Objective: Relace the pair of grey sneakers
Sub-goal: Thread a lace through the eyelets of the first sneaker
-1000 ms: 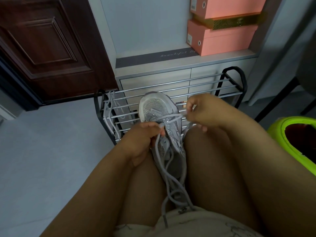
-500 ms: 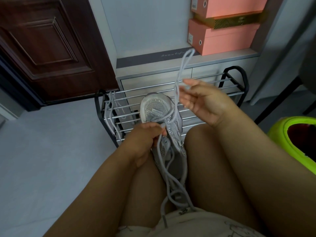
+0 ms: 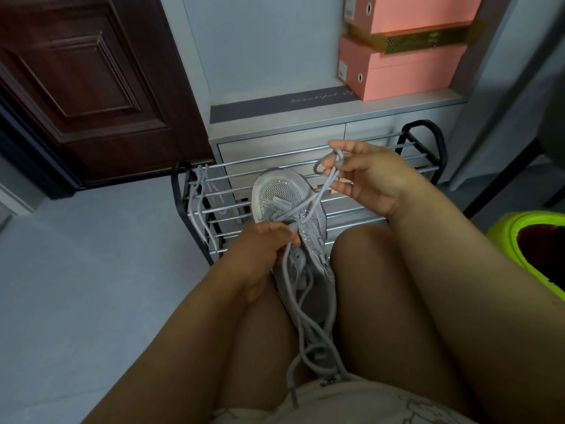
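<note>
Lace (image 3: 308, 201) now looped around lowered right hand (image 3: 371, 175) fingers.

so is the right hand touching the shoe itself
Apart. The head view shows the right hand raised above the shoe, pinching only the lace.

From my feed, the grey floor (image 3: 76, 286) fills the left side of the frame. Standing on it, mid-frame, I see a black-framed shoe rack (image 3: 425, 139) with silver rails; a loose grey lace (image 3: 198, 206) hangs over the rails at its left end. Behind the rack, in the upper middle, a pale cabinet (image 3: 275, 145) carries a dark mat (image 3: 275, 107) with script lettering on its ledge, and at upper right pink shoeboxes (image 3: 406, 68) are stacked on that ledge. A lime-green bin (image 3: 504, 237) sits at the right edge. The grey sneaker (image 3: 284, 197) rests between my knees, its toe over the rack.
</note>
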Demonstrator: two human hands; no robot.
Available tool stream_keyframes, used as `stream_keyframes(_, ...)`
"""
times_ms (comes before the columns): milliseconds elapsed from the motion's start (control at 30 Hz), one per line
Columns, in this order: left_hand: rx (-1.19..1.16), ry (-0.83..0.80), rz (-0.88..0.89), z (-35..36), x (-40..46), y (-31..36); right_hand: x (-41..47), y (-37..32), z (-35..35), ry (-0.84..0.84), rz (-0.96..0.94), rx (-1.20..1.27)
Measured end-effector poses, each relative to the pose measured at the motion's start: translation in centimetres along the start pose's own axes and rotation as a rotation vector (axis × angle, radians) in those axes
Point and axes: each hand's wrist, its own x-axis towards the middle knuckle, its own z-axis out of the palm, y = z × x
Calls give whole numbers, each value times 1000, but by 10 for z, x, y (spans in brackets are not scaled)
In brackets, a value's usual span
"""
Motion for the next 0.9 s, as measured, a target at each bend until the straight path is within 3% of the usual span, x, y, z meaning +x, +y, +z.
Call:
stream_keyframes(133,83,14,3,1,1,2,1,1,-18,-54,-58,247)
stream_keyframes(233,350,72,81,0,5,11,1,-1,-26,-68,-109,389)
stream_keyframes(333,758,277,382,5,6,25,0,-4,-27,-114,-147,464)
stream_keyframes(400,828,340,580,12,8,40,-1,-6,-24,-153,-149,519)
stream_keyframes(467,936,182,641,22,19,54,-2,-7,-22,-168,-136,552)
stream_keyframes(567,1138,-76,522,32,35,69,-2,-11,-21,-129,-143,550)
stream_keyframes(667,1052,-130,450,33,45,83,1,-12,-24,-13,-151,496)
stream_keyframes(800,851,-73,401,28,54,101,4,1,-21,211,-86,-14)
stream_keyframes(900,653,14,320,27,66,112,2,9,-7,124,-74,-157)
